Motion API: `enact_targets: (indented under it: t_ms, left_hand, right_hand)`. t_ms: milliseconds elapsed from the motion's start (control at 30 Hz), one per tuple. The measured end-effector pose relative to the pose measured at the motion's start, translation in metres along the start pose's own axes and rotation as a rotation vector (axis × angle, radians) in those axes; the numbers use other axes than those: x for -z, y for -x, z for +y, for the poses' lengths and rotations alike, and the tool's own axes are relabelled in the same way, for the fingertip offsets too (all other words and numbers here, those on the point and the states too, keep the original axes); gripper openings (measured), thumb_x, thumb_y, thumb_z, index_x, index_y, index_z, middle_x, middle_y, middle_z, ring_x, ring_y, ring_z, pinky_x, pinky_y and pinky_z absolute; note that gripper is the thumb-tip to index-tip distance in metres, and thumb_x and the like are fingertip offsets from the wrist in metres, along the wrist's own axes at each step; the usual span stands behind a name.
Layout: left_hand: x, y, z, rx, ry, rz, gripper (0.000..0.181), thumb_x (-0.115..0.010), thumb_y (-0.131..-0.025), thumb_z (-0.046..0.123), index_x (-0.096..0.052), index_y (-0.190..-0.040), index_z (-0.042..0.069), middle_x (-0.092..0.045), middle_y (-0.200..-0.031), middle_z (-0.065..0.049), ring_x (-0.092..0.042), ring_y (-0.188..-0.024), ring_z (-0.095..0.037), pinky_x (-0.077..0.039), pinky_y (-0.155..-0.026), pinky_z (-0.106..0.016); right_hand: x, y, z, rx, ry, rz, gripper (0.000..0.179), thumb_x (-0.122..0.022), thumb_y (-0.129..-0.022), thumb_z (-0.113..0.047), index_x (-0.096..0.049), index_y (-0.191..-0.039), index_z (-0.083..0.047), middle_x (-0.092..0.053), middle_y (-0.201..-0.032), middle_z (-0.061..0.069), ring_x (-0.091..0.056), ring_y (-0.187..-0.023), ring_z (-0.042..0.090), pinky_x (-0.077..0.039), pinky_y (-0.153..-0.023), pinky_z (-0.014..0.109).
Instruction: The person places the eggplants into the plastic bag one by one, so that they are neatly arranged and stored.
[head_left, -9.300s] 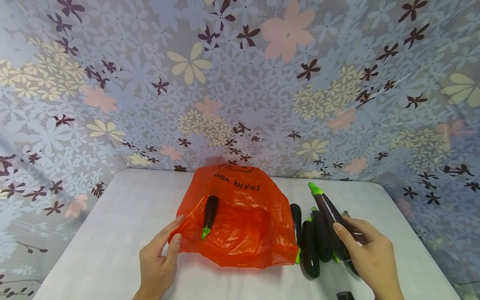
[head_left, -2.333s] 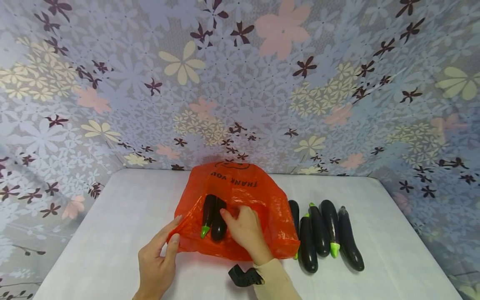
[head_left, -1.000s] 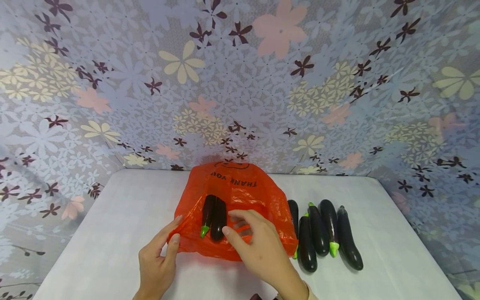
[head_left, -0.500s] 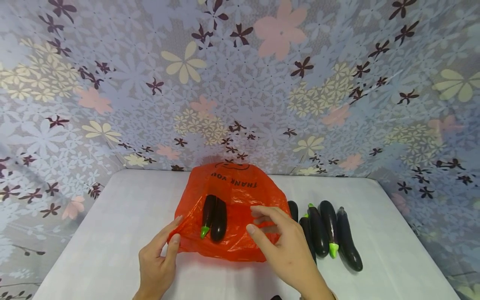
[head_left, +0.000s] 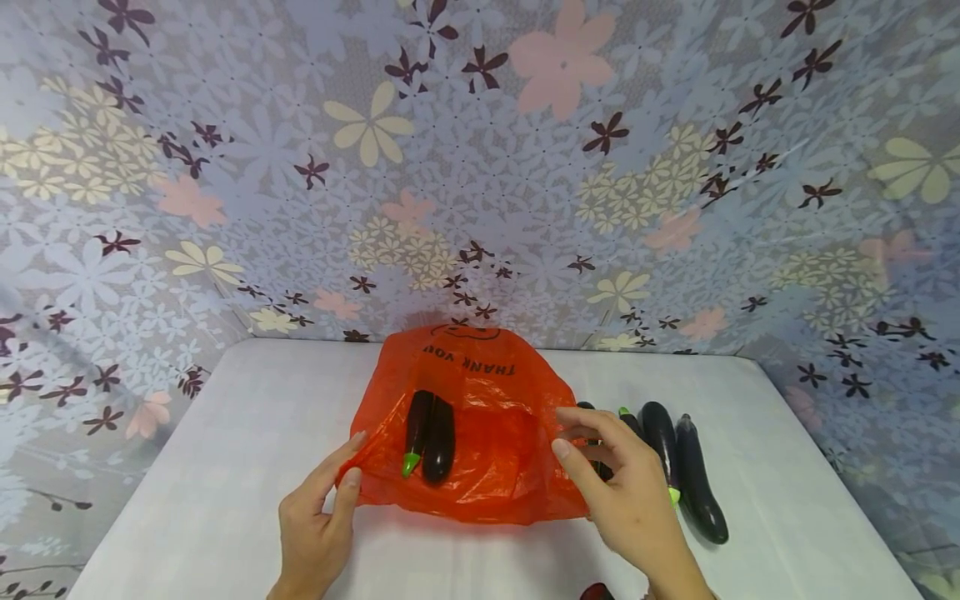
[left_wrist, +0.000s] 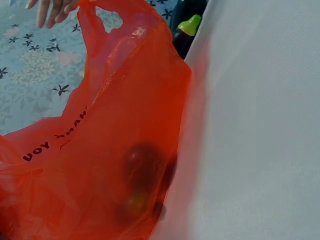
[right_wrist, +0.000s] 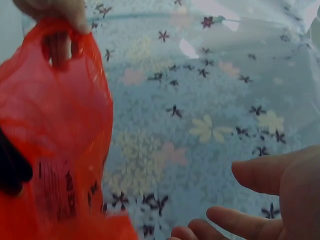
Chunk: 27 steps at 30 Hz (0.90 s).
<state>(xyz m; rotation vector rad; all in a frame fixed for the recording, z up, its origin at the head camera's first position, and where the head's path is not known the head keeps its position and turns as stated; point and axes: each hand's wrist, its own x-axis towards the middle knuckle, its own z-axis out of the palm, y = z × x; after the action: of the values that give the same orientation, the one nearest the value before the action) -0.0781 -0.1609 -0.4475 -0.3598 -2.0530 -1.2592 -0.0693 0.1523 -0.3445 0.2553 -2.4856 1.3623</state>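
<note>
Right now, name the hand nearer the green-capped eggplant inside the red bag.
Left. The left hand holds the red bag just left of the green-capped eggplant; the right hand is farther, by the bag's right side.

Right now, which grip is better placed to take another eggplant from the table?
The right grip, I'd judge: it is empty and close to the loose eggplants. The left grip pinches the red bag, on the side away from them.

Red plastic bag (head_left: 517,471), printed THANK YOU, is spread wide, pinched at left edge by left hand (head_left: 318,517). Two dark eggplants (head_left: 439,443) laid side by side inside, one green-tipped. Other eggplants (head_left: 701,492) grouped beside bag, partly hidden by right hand (head_left: 628,492).
</note>
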Motion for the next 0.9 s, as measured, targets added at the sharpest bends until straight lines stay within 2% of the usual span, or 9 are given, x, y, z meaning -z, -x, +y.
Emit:
enact_targets:
  t_ms: [300, 500, 667, 900]
  left_hand:
    - [0.0, -0.002, -0.003, -0.025, 0.007, 0.015, 0.038, -0.066, -0.088, -0.013, -0.069, -0.124, -0.003, -0.071, -0.121, -0.015, -0.065, -0.118, -0.011, -0.048, -0.096, -0.018]
    - [-0.001, -0.002, -0.005, -0.055, 0.018, 0.028, 0.038, -0.066, -0.087, -0.014, -0.069, -0.124, -0.004, -0.07, -0.121, -0.017, -0.065, -0.118, -0.015, -0.048, -0.096, -0.018]
    - [0.0, -0.003, -0.002, -0.019, -0.001, 0.011, 0.037, -0.065, -0.089, -0.011, -0.069, -0.125, -0.002, -0.071, -0.121, -0.015, -0.064, -0.118, -0.009, -0.048, -0.095, -0.017]
    - [0.001, 0.0, -0.001, 0.015, -0.016, 0.006, 0.037, -0.065, -0.089, -0.011, -0.069, -0.125, -0.001, -0.071, -0.122, -0.013, -0.063, -0.118, -0.006, -0.048, -0.095, -0.016]
  right_hand:
    - [0.018, -0.003, 0.023, -0.061, 0.113, 0.048, 0.029, -0.066, -0.099, -0.024, -0.066, -0.126, -0.014, -0.067, -0.119, -0.001, -0.064, -0.096, 0.005, -0.054, -0.082, 0.015]
    - [0.032, -0.001, 0.04, -0.132, 0.17, 0.065, 0.032, -0.063, -0.101, -0.027, -0.064, -0.13, -0.014, -0.069, -0.12, 0.003, -0.059, -0.097, -0.004, -0.046, -0.082, 0.005]
    - [0.04, 0.0, 0.059, -0.173, 0.158, 0.091, 0.036, -0.062, -0.101, -0.029, -0.063, -0.131, -0.009, -0.069, -0.12, 0.011, -0.059, -0.093, -0.008, -0.047, -0.077, 0.003]
    - [0.051, 0.007, 0.089, -0.262, 0.173, 0.07, 0.043, -0.06, -0.102, -0.035, -0.061, -0.133, -0.006, -0.067, -0.125, 0.019, -0.064, -0.087, -0.007, -0.051, -0.072, 0.007]
